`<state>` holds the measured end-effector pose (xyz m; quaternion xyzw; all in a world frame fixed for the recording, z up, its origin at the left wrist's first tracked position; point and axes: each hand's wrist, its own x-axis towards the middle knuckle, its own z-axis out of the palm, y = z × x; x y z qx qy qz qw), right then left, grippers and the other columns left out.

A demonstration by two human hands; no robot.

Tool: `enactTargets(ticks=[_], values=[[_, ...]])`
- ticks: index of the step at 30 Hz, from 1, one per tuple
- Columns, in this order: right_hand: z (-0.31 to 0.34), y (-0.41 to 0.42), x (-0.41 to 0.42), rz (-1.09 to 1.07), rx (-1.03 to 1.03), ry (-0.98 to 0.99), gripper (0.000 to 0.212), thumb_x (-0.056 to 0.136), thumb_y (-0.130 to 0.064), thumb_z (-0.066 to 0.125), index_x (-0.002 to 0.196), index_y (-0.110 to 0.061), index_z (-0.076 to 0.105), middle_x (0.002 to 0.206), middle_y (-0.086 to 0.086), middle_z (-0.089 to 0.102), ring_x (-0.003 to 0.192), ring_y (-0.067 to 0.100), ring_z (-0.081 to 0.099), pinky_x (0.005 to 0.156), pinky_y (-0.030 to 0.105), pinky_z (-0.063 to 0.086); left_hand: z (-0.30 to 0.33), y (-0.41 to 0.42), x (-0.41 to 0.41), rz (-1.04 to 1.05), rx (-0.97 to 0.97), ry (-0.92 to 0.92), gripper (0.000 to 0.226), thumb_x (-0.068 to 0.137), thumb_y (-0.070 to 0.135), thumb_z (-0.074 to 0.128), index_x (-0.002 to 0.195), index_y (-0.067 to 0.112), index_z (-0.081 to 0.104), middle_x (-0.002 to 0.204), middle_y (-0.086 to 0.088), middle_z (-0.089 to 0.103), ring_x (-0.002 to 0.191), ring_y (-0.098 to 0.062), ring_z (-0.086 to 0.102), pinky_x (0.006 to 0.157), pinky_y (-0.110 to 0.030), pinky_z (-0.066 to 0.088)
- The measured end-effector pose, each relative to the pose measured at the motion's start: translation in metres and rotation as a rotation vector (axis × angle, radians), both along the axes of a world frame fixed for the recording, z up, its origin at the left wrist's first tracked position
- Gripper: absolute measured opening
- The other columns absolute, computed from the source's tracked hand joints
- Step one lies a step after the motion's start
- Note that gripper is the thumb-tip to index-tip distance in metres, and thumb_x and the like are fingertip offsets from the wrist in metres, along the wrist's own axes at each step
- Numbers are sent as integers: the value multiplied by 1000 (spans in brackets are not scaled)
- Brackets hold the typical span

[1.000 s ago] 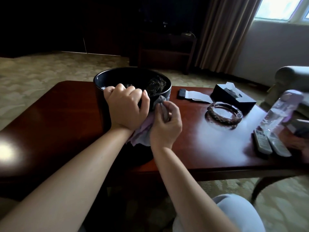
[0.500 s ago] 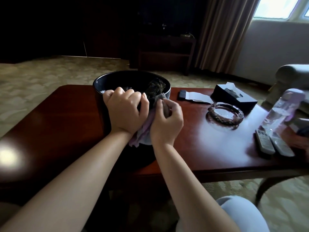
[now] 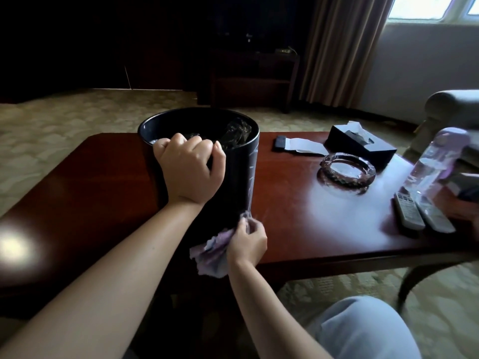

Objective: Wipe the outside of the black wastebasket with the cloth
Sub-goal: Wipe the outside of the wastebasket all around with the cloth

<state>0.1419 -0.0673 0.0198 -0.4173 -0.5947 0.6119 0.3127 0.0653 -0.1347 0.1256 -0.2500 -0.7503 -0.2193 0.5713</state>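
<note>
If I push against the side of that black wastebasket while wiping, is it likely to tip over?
Probably, if unsteadied: the wastebasket is tall and narrow, likely light. The left hand gripping its rim should brace it. Its glossy wall looks slippery.

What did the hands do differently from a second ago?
The right hand slid the cloth down the side of the black wastebasket, from near the rim to low by the table. It still pinches the cloth. The left hand kept gripping the rim. The ashtray, tissue box and remotes stayed put.
</note>
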Motion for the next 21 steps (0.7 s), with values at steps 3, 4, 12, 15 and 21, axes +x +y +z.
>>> enactTargets(ticks=[3,4,12,15,21], values=[[57,-5,0,0,186,322,10,86,-14,64,95,-11,69,95,4,70,93,14,63,82,20,46,1,0,0,8,0,9,34,88,25,45,59,24,29,51,-2,45,54,-26,44,67,-37,27],[77,-7,-1,13,239,411,10,86,-15,64,94,-11,69,95,2,70,92,11,63,83,18,47,1,0,0,8,-4,4,34,89,25,46,59,24,29,51,-3,46,55,-26,44,67,-37,27],[48,8,-21,-66,184,353,12,87,-21,62,95,-13,67,95,4,69,92,16,64,84,27,50,1,0,0,1,-5,2,34,88,26,47,59,24,29,51,-2,46,55,-27,45,66,-37,26],[-2,13,-10,4,71,39,15,90,-22,59,100,-13,66,99,4,69,97,19,64,77,18,41,0,0,-1,6,4,5,35,87,25,47,58,23,28,50,-2,45,54,-26,44,67,-36,26],[17,12,-6,42,117,42,14,90,-18,58,101,-13,66,101,5,68,98,18,63,72,12,37,0,1,0,2,2,8,34,87,25,47,59,24,27,50,-2,44,54,-27,44,67,-37,27]])
